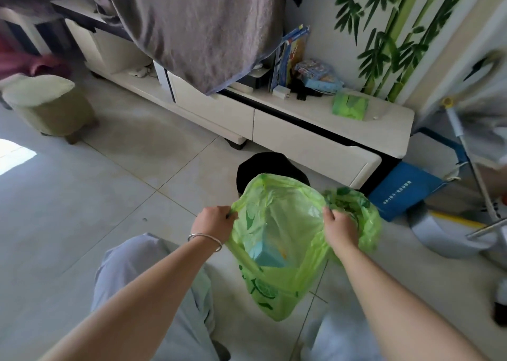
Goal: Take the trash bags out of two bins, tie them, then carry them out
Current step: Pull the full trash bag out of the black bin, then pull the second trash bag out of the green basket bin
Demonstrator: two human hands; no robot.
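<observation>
- Head view, nearest: two bare forearms reach forward over knees in pale grey trousers (153, 292); a silver bangle (205, 240) circles the left wrist.
- Left hand (213, 223) pinches the left rim of a translucent light-green plastic trash bag (277, 248), fingers closed on the film.
- Right hand (338, 228) grips the bag's right rim, fingers curled into bunched plastic.
- Bag hangs open between the hands, above the pale tiled floor (115, 196); a light-blue box shows inside.
- Just beyond it stands a round black bin (267, 166).
- Farther off, a low white cabinet (315, 144) runs along the wall.
</observation>
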